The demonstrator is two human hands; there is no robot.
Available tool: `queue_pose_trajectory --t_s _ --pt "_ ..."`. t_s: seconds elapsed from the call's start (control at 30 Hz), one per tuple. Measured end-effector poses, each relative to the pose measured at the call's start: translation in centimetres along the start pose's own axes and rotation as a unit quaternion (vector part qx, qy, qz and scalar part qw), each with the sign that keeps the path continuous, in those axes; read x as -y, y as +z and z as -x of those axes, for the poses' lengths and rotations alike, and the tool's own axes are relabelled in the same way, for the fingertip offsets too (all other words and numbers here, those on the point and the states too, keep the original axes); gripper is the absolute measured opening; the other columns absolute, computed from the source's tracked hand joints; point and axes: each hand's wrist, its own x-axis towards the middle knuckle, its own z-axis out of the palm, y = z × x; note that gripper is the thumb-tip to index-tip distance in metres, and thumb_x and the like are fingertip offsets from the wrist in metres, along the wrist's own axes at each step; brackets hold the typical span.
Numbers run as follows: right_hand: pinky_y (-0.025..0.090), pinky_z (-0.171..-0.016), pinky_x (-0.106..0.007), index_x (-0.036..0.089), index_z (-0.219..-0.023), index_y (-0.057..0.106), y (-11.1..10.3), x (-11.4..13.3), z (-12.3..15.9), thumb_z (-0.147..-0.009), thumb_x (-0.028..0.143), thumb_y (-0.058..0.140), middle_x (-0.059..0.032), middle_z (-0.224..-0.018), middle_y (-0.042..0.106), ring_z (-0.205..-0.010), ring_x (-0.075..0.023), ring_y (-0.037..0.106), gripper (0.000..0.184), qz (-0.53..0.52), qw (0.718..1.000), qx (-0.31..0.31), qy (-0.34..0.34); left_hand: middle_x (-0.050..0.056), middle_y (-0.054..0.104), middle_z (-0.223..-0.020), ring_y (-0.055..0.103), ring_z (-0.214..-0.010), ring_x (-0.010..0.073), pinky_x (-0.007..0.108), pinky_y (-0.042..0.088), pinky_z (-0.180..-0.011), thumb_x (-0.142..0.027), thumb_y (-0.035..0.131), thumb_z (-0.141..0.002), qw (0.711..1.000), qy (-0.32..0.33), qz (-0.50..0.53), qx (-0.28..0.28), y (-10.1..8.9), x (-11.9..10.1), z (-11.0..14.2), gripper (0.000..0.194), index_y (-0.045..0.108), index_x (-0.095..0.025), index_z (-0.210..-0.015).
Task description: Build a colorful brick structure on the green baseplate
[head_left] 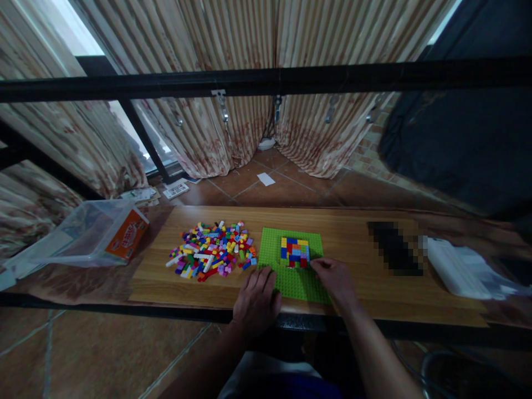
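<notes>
Working from afar, I see a wood-grain tabletop point(357, 293) stretching from nine o'clock to three. Just about at its centre I have a green studded baseplate point(270, 244) lying flat. Toward nine, near the baseplate, a loose heap of multicoloured bricks point(214, 252) spreads out. Toward three lies a dark, pixelated object point(394, 248), with a white object point(451, 269) just beyond.

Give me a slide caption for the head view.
Left hand and right hand at a green baseplate bearing a brick mosaic, loose bricks piled alongside.
</notes>
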Motion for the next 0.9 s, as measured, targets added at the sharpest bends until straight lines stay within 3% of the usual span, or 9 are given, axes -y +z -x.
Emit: queue_pose_trajectory --t_s 0.9 --pt "0.043 -0.048 -0.025 0.017 -0.082 0.075 -0.82 -0.23 0.75 -0.066 0.048 0.068 -0.0027 -0.064 0.066 -0.055 -0.0148 0.057 0.036 -0.071 0.996 0.040 0.035 0.012 0.057 -0.132 0.052 -0.122 0.0288 0.046 0.043 -0.104 -0.028 0.058 -0.085 1.000 -0.002 0.012 0.017 0.29 0.10 0.06 0.042 0.055 -0.015 -0.125"
